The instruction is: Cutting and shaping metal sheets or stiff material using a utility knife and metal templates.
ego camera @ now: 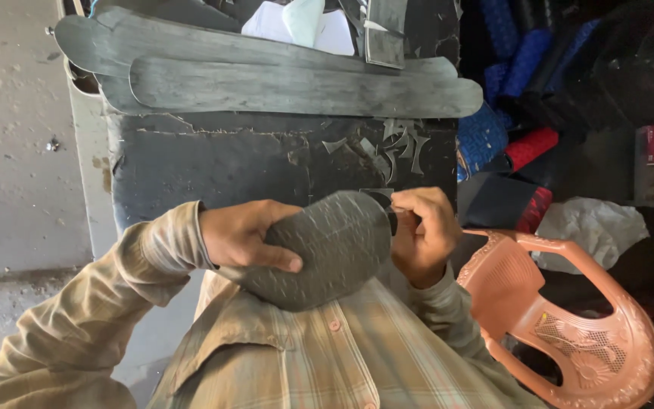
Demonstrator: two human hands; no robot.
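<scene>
My left hand (240,235) grips a dark grey textured sole-shaped rubber piece (327,246), pressed against my chest, thumb across its face. My right hand (421,231) is closed around a small dark tool (393,220) held at the right edge of the piece; the tool's tip is mostly hidden by my fingers. Both hands sit close together above my plaid shirt, in front of a black worktable (213,163).
Long grey rubber strips (281,83) lie stacked across the worktable's far side, with white paper (297,26) behind. An orange plastic chair (569,310) stands at the right. Blue and red rolled mats (509,98) and a crumpled white bag (592,227) lie beyond. Concrete floor is at the left.
</scene>
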